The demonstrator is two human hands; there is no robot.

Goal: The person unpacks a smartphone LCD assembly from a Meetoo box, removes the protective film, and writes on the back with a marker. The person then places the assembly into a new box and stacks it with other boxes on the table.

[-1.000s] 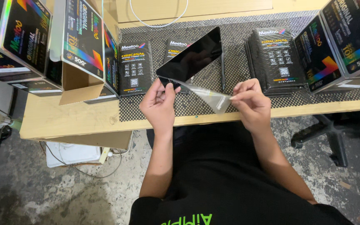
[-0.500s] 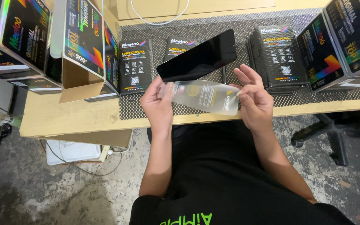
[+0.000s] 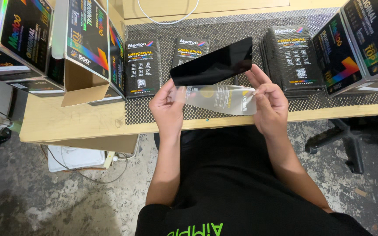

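Both hands work at the near edge of the tabletop (image 3: pixel 75 122). The left hand (image 3: pixel 167 109) pinches the left end of one black phone screen panel (image 3: pixel 213 66), which tilts up toward 2 o'clock above the mat. The same hand also touches the left end of one clear plastic film (image 3: pixel 217 98), which stretches just under the panel. The right hand (image 3: pixel 270 102) grips the film's right end between thumb and fingers, its other fingers spread toward 11 o'clock and touching the panel's lower right edge.

A dark grid mat (image 3: pixel 224 32) covers the tabletop under the work. On it, at 12 o'clock from the hands, lie flat black packets: one packet (image 3: pixel 141 65) at 10 o'clock, one second packet (image 3: pixel 191 48) partly behind the panel, and one stack of packets (image 3: pixel 292 57) at 2 o'clock; how many lie in the stack cannot be told. Large black printed cartons stand at both ends: at 9 to 10 o'clock, three cartons (image 3: pixel 88 35) are partly in view, one with an open cardboard flap, and at 3 o'clock, two cartons (image 3: pixel 364 43). One white cable (image 3: pixel 167 19) loops at 12 o'clock.
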